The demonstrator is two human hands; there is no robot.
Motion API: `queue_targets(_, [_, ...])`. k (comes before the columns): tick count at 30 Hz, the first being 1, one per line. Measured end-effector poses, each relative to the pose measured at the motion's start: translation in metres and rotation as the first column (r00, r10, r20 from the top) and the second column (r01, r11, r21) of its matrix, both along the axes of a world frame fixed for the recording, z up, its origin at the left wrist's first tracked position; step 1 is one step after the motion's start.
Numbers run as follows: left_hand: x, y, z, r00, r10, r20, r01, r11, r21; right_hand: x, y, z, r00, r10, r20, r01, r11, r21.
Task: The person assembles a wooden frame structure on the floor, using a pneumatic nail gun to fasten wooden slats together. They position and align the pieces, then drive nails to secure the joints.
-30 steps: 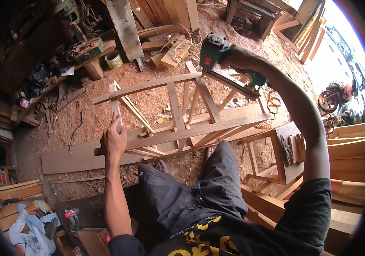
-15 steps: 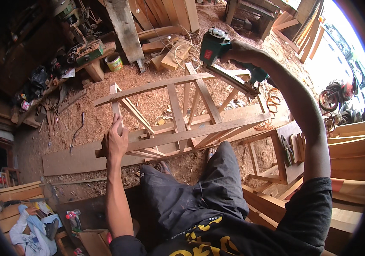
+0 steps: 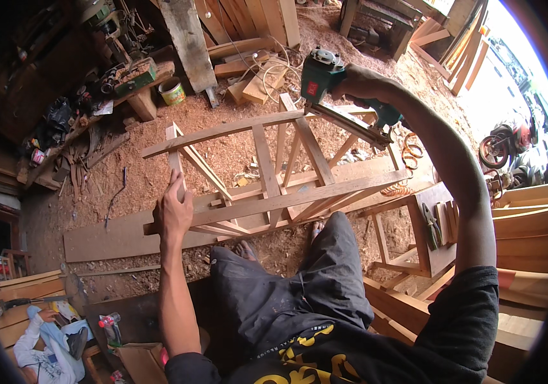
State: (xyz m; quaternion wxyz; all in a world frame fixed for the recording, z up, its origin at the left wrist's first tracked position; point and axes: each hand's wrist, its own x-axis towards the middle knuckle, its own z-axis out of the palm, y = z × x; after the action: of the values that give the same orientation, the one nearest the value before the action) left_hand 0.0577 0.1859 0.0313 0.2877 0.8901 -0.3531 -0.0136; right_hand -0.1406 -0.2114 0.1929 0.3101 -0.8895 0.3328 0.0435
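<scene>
Pale-brown slatted wooden frame [image 3: 280, 203] stands on shavings-strewn floor [image 3: 216, 115]. L hand [image 3: 174, 210]: grip clamped on frame's left-end crosspiece. R hand [image 3: 359, 84]: grip wrapped round handle of dark-green nail gun [image 3: 320, 82], over frame's far rail; nose contact can't tell. Orange coiled hose [image 3: 409, 153] just beside frame's right end. Frame prob. light, stiff, non-slip, thin slats maybe fragile; best hold = end rails. Gun likely heavy, top-weighted; hold @ handle.

Single head-worn fisheye, upright, looks steeply down over dark trousers [image 3: 296, 301]; hands [image 3: 174, 208] and slatted wooden frame [image 3: 313, 153] fairly near, shavings-covered floor [image 3: 203, 105] farther off, edges bending rimward.
</scene>
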Motion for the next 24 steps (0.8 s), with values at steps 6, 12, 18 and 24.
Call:
queue_targets(6, [-0.002, 0.001, 0.003, 0.999, 0.008, -0.052, -0.008, 1.0, -0.004, 0.0, -0.003, -0.004, 1.0, -0.009, 0.016, 0.01, 1.0, -0.021])
queue_targets(12, [0.001, 0.0, -0.003, 1.0, -0.012, -0.011, 0.012, 0.999, -0.033, -0.005, -0.008, -0.006, 1.0, -0.015, 0.02, 0.015, 1.0, 0.003])
queue_targets(18, [0.0, 0.0, -0.002, 1.0, -0.015, -0.013, 0.014, 0.999, -0.038, -0.005, -0.007, -0.002, 1.0, -0.008, -0.005, 0.008, 1.0, -0.022])
queue_targets(24, [0.001, 0.002, -0.005, 1.0, -0.009, 0.017, 0.009, 1.0, -0.002, -0.055, -0.001, 0.028, 0.992, -0.044, 0.121, 0.056, 0.993, -0.1])
